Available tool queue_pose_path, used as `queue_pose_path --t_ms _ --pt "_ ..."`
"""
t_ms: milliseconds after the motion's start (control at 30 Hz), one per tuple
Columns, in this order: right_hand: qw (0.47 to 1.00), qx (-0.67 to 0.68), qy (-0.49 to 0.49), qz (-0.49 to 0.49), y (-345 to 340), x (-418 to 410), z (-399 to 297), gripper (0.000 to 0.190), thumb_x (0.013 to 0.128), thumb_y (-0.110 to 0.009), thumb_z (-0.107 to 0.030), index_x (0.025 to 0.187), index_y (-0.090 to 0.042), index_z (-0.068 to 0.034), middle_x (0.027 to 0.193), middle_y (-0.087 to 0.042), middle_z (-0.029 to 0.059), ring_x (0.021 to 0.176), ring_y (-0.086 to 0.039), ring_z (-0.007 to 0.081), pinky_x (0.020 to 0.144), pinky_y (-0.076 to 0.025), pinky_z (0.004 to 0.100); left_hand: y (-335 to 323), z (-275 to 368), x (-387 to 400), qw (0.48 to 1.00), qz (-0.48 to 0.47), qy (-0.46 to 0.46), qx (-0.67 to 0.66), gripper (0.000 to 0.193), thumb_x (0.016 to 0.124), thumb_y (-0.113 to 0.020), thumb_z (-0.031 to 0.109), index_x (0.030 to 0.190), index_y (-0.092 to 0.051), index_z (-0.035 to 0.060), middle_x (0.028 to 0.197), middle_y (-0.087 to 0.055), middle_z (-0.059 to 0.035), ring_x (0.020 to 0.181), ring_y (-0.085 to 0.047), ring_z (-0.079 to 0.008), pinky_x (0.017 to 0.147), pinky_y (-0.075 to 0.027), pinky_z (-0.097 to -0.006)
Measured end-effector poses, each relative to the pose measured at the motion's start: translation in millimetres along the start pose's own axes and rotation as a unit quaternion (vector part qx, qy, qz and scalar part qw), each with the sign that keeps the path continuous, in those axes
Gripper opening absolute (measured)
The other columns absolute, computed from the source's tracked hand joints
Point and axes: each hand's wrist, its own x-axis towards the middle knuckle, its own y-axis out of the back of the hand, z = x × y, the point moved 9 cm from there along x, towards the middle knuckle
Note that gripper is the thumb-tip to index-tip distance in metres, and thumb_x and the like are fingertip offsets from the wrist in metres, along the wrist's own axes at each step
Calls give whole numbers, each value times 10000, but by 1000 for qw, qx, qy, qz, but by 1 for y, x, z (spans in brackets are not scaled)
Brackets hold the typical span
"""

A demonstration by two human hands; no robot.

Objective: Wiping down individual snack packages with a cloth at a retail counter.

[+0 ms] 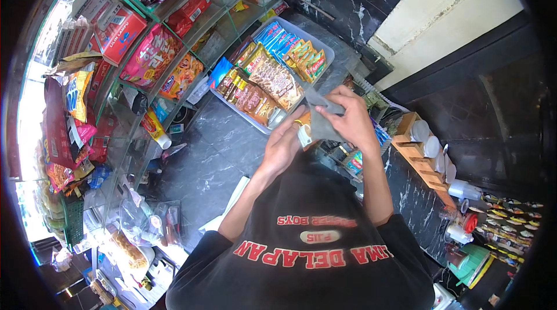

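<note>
My left hand [280,147] holds an orange-brown sachet [305,131] with a white cup printed on it. My right hand [356,119] grips a grey cloth [324,125], which lies against the sachet and covers part of it. Just beyond both hands stands a clear plastic tub [240,115] with sachets standing in rows. Brown coffee sachets [256,103] fill its near left side, and a larger beige-brown strip of sachets [276,77] leans in the middle. Blue sachets [278,40] and yellow-green ones [307,60] occupy the far side.
Glass shelves [150,14] with snack packets and boxes curve along the left. The tub rests on a dark marbled surface [204,149]. To the right, a wooden rack [417,157] holds jars with white lids [431,147].
</note>
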Motion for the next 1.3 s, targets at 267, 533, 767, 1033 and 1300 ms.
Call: queue_pose_path --t_ms 267,533,767,1033,1300 --pt "995 86 36 -42 -18 -7 -24 272 877 -842 -144 1067 -771 38 975 -714 134 891 -700 279 810 -538 357 10 3 1 957 -16 -1 291 393 1134 -399 123 1490 -503 -6 1248 -668 -50 1109 -617 -97 980 -496 -264" --pt "996 -81 -22 -18 19 -3 33 253 876 -821 -170 1006 -764 39 908 -687 168 843 -684 337 791 -527 420 -1 15 -5 963 -27 -16 267 531 1141 -359 107 1647 -270 -25 1609 -467 -184 1455 -442 -200 1201 -345 -317" --pt "994 104 -17 -19 0 -11 -9 259 901 -820 -117 1110 -761 23 986 -720 96 911 -688 187 825 -540 349 7 -6 7 995 -8 22 98 518 1141 -315 92 1637 -254 -46 1629 -424 -190 1487 -444 -281 1230 -366 -390" --pt "1000 26 4 6 -12 -28 17 308 880 -813 -163 1112 -764 33 1036 -699 190 1010 -684 386 891 -534 429 3 3 1 999 20 8 -48 500 1139 -316 104 1620 -306 -28 1558 -477 -213 1409 -523 -317 1191 -425 -497" --pt "989 103 -96 53 12 -31 22 263 894 -827 -125 1076 -753 50 943 -695 97 905 -685 193 829 -527 329 0 7 6 997 15 5 -69 501 1135 -317 121 1610 -326 -38 1540 -492 -219 1392 -534 -345 1187 -422 -515"
